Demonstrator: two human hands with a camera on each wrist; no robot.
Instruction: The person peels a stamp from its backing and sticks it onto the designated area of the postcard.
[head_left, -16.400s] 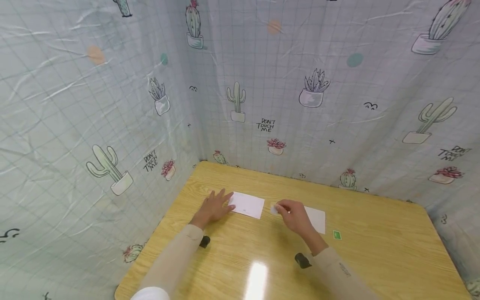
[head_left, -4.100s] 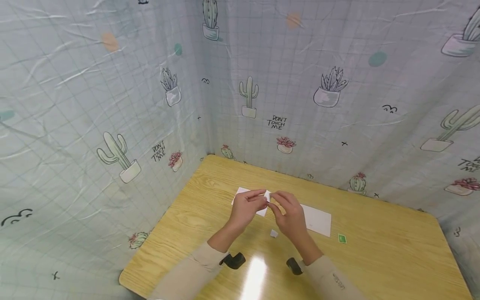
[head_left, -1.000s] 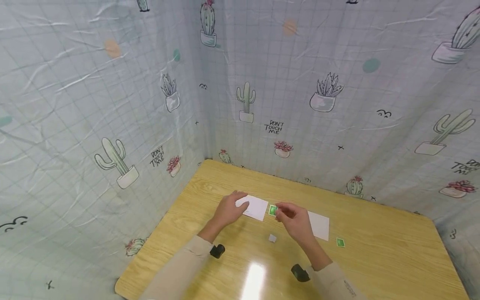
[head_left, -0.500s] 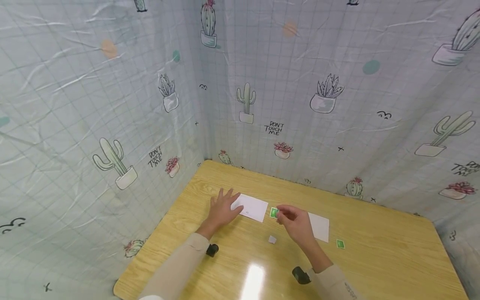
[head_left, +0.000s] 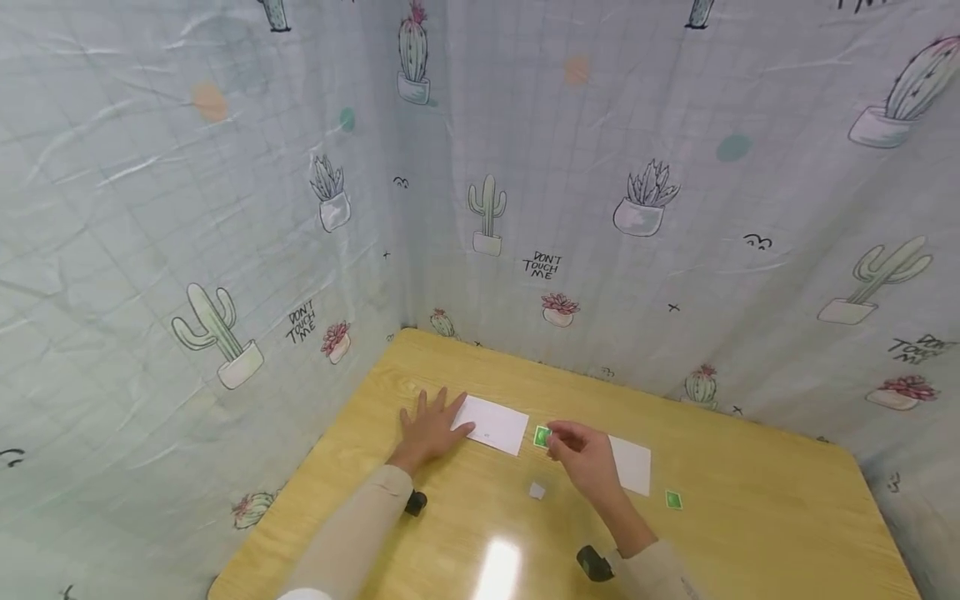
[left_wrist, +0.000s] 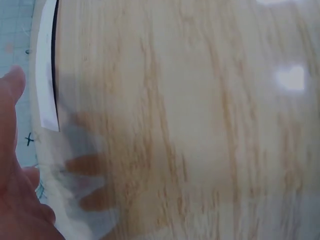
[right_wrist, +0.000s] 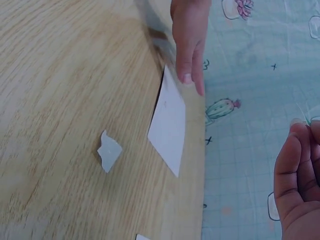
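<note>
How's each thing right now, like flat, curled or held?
Left white rectangular paper: lying on wood-grain table, left grip spread at one end.
Right white rectangular paper: lying down, partly hidden.
White-edged green square sticker: pinched in right grip.
Other green square sticker: lying green side up.
Small white paper scrap: curled at one corner.
Cactus-print curtain: hanging, wrinkled.

Along the far and left edges of the wood-grain bench point(head_left: 750, 508), a creased pale curtain point(head_left: 517, 158) with grid lines, potted cacti point(head_left: 487, 242) and "DON'T TOUCH ME" lettering point(head_left: 542, 265). Well in from the right edge, a white card point(head_left: 634, 468), partly hidden, and a small green square point(head_left: 674, 500) near it. Closer to the near edge, a curl-cornered paper scrap point(right_wrist: 110, 152) and a bright patch of glare point(head_left: 498, 571).
</note>
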